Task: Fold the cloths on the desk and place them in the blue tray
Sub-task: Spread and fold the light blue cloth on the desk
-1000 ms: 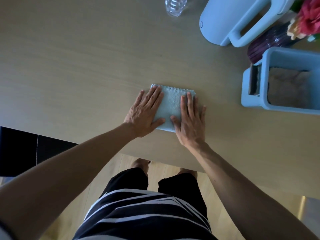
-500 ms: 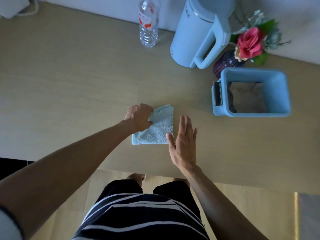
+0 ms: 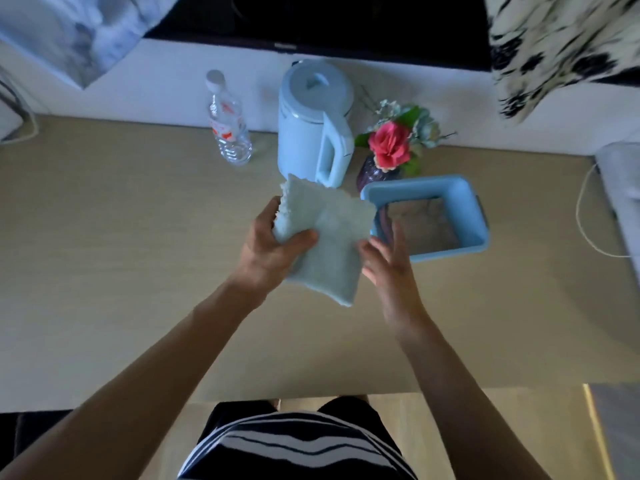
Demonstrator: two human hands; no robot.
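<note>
Lifted off desk [image 3: 138,254]: folded pale-blue cloth [image 3: 329,251], left hand [image 3: 273,247] gripping.

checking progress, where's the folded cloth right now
In the head view, the folded cloth is held up at centre by the left hand, just left of the blue tray.

place: home, lived-in room | landmark: pale blue kettle [image 3: 311,126] on wooden desk [image 3: 104,271] | left of kettle: water bottle [image 3: 228,129] | right of kettle: flower vase [image 3: 389,152] | farther right: patterned fabric [image 3: 554,46]
</note>
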